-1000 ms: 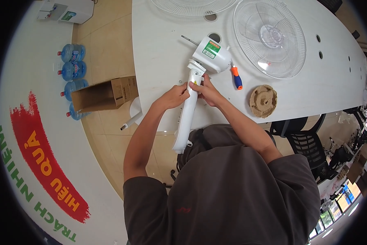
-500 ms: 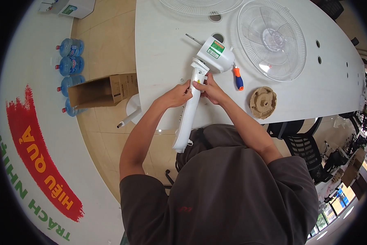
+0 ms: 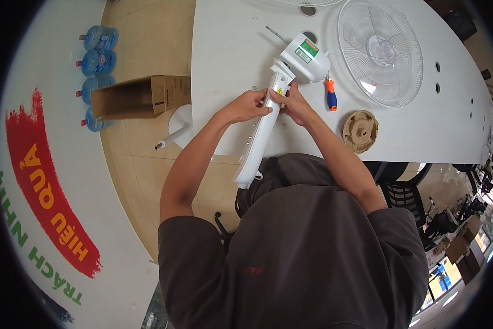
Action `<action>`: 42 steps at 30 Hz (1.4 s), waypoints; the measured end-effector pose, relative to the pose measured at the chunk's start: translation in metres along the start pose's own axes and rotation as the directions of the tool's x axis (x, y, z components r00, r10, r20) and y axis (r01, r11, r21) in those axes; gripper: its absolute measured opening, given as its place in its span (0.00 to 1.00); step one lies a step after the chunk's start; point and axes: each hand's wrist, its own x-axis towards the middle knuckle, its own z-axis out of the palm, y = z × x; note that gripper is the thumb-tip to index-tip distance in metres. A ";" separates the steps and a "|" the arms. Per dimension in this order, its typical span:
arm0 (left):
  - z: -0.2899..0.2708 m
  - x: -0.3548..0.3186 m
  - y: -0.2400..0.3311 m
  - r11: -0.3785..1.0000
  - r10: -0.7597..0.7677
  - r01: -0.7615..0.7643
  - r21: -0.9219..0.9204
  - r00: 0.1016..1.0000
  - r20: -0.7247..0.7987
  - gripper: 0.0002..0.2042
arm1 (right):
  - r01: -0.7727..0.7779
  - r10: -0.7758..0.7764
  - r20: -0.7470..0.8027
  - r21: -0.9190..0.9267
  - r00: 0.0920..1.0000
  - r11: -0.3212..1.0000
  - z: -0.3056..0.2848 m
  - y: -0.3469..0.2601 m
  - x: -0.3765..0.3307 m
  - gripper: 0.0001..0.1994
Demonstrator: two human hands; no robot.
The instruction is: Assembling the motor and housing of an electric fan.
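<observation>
A white fan body [image 3: 268,112], a long column with a motor head [image 3: 306,55] at its far end, lies on the white table [image 3: 230,49] and sticks out over the near edge. My left hand [image 3: 246,105] grips the column from the left, just below the motor head. My right hand [image 3: 293,104] holds the same spot from the right. A thin metal shaft pokes out of the motor head toward the far left.
An orange-and-blue screwdriver [image 3: 330,94] lies just right of my hands. A round clear fan grille [image 3: 381,49] and a brown round part [image 3: 360,130] sit further right. On the floor at left are a cardboard box [image 3: 139,97], a white round base [image 3: 178,129] and several water bottles [image 3: 95,60].
Both hands stay on the fan column. The view has shifted slightly, and the fan body sits a little further from me on the table.
</observation>
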 end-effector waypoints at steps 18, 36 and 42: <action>0.112 -0.127 -0.046 0.967 -0.163 0.055 -0.249 0.884 -0.438 0.30 | 0.018 -0.020 -0.051 -0.028 0.999 0.999 -0.003 -0.016 0.005 0.44; 0.145 -0.082 -0.061 0.967 -0.165 0.248 0.066 0.798 -0.580 0.48 | 0.204 -0.113 -0.241 0.398 0.964 0.894 -0.013 -0.016 0.064 0.27; 0.164 -0.066 -0.060 0.958 0.062 0.162 0.238 0.692 -0.720 0.46 | 0.314 -0.336 -0.053 0.518 0.940 0.796 -0.002 -0.055 0.020 0.30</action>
